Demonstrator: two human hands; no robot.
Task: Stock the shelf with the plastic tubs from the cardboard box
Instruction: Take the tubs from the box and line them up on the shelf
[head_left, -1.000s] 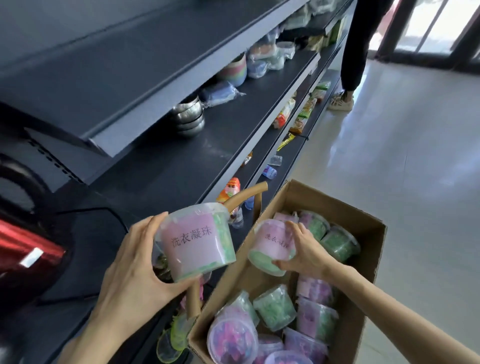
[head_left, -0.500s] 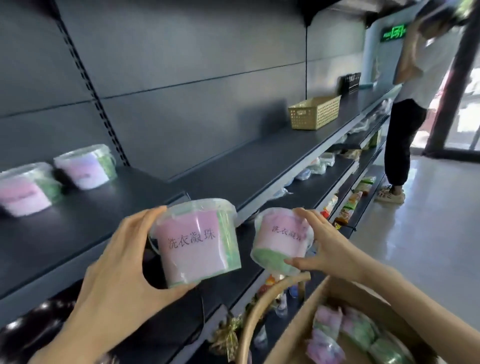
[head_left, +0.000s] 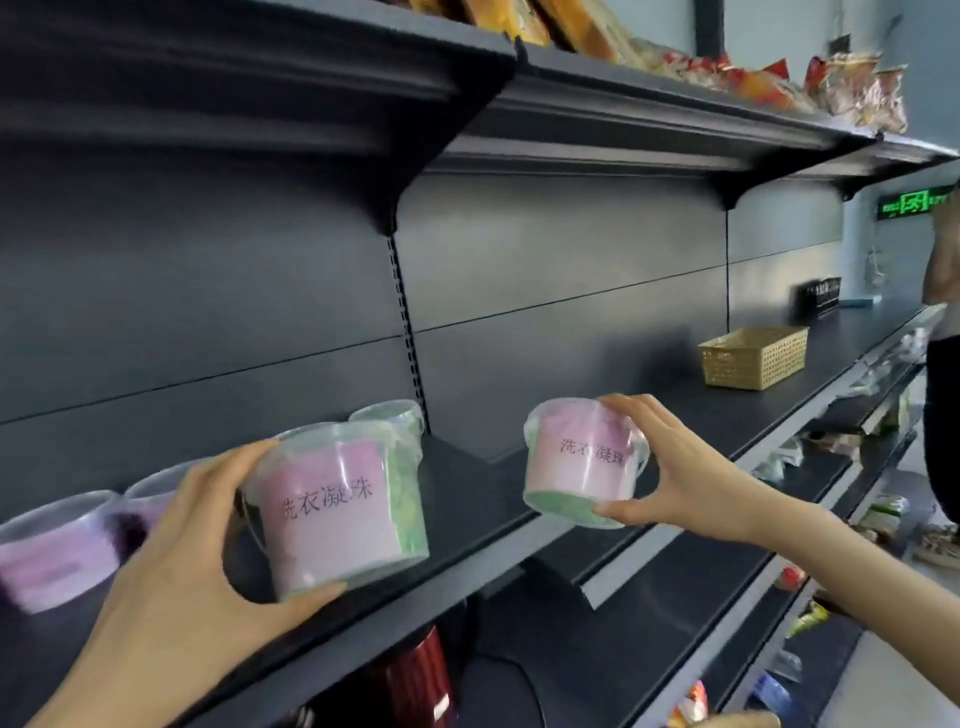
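Note:
My left hand (head_left: 176, 566) grips a clear plastic tub (head_left: 337, 509) with a pink label and green contents, held at the front of the dark shelf (head_left: 467, 499). In my right hand (head_left: 675, 467) is a second tub (head_left: 576, 462) of the same kind, tilted, just above the shelf's front edge further right. Several tubs stand on the shelf behind and left of my left hand: one at the far left (head_left: 47, 551), one beside it (head_left: 150, 493), one at the back (head_left: 389, 415). The cardboard box is out of view.
A yellow mesh basket (head_left: 753, 358) stands on the same shelf to the right, black items (head_left: 823, 296) beyond it. Snack packets (head_left: 727, 73) lie on the shelf above. Lower shelves hold a red appliance (head_left: 415, 675) and small goods. A person (head_left: 943, 364) stands at the right edge.
The view has swung up from the box to the shelf. Both hands have lifted their tubs up to the shelf's level, the left one closer to the tubs standing there.

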